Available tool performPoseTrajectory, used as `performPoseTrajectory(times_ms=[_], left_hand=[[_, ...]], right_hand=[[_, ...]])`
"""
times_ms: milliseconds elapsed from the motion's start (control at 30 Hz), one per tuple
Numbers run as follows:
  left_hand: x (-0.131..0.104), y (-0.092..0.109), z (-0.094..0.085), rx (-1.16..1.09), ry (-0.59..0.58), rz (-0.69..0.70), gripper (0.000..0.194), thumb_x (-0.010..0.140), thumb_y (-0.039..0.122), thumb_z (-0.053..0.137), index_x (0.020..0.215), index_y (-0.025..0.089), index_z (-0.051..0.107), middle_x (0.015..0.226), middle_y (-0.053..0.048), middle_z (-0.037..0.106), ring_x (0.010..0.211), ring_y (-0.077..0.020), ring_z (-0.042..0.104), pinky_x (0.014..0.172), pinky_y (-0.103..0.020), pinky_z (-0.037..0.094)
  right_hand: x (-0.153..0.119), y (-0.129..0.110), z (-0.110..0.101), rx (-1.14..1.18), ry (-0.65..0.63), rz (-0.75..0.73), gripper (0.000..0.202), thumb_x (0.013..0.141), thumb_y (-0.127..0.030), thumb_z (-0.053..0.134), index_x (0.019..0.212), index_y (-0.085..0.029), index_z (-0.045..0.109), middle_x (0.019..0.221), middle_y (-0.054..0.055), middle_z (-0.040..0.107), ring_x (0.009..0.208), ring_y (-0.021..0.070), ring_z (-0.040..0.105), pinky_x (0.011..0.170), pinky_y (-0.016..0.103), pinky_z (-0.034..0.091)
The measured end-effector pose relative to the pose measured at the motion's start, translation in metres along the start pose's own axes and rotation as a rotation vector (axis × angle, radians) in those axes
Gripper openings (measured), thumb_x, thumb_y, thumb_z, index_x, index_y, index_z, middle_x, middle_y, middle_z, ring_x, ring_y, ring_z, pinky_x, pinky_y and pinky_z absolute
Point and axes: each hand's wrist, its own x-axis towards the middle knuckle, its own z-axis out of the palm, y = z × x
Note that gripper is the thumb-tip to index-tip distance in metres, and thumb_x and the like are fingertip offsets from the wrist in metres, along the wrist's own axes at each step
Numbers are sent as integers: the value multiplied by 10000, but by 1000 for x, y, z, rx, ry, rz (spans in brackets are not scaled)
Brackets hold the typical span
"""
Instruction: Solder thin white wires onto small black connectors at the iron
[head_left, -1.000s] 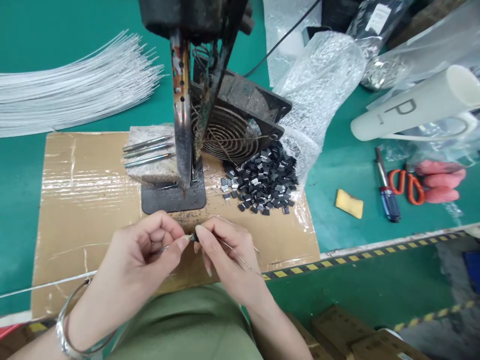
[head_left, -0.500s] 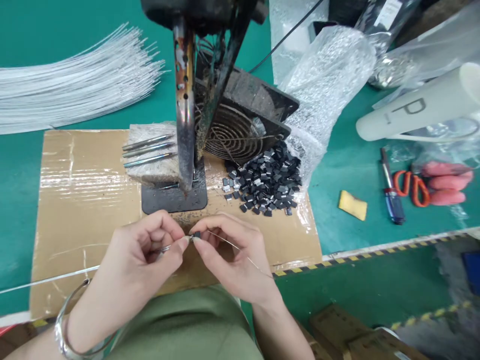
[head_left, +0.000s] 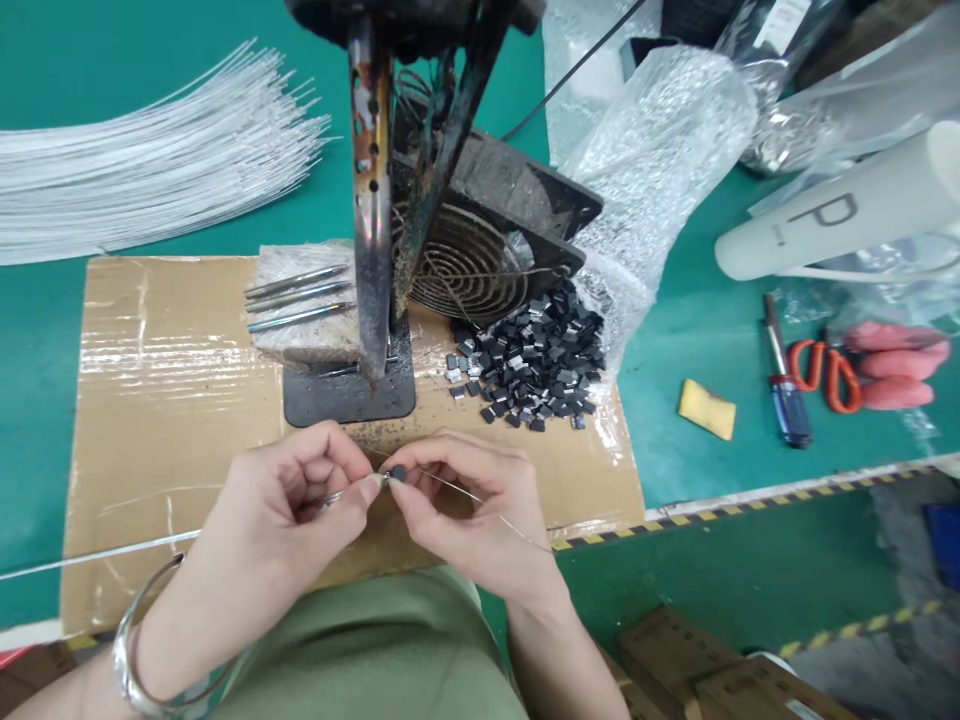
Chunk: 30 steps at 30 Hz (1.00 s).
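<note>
Your left hand and right hand meet fingertip to fingertip above the taped cardboard, both pinched on one small black component with a thin wire trailing right. The component pile looks large, so much seems left.
</note>
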Motion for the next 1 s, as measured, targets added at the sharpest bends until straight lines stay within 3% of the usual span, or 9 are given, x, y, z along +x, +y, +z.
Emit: performPoseTrajectory(times_ms=[100,233,433,700,1000], left_hand=[[-1,1,-1,-18,5,6,244,922,380,727,768,207,648,570,70,428,517,-90,300,471,-179,224],[-1,0,-4,-39,-24,19,269,962,402,707,782,213,640,579,66,455,527,-94,302,478,-177,229],[-1,1,-8,-78,-69,-9,309,973,452,711,794,209,643,620,43,511,569,-109,341,506,-190,258],[0,3,-8,-87,-78,-20,322,961,470,723,786,209,650,617,38,546,555,-108,341,495,-194,261],[3,-3,-10,-105,-75,-17,347,986,508,702,815,210,652,662,32,576,594,-114,367,535,-189,287]], right_hand=[[-2,2,-2,84,-44,76,63,890,-214,723,853,-195,770,753,14,724,590,121,636,537,231,533],[-5,4,-3,107,-86,129,229,1003,-331,664,823,-194,700,707,-7,652,573,109,596,524,224,477],[-5,3,2,188,-106,142,277,1004,-360,668,780,-200,638,666,-33,582,545,95,539,507,219,441],[-3,-1,6,265,-91,218,361,894,-458,811,732,-210,605,580,-60,552,478,87,498,455,216,387],[-4,1,11,370,-73,314,386,887,-531,792,776,-202,623,573,-65,554,424,76,510,415,193,444]])
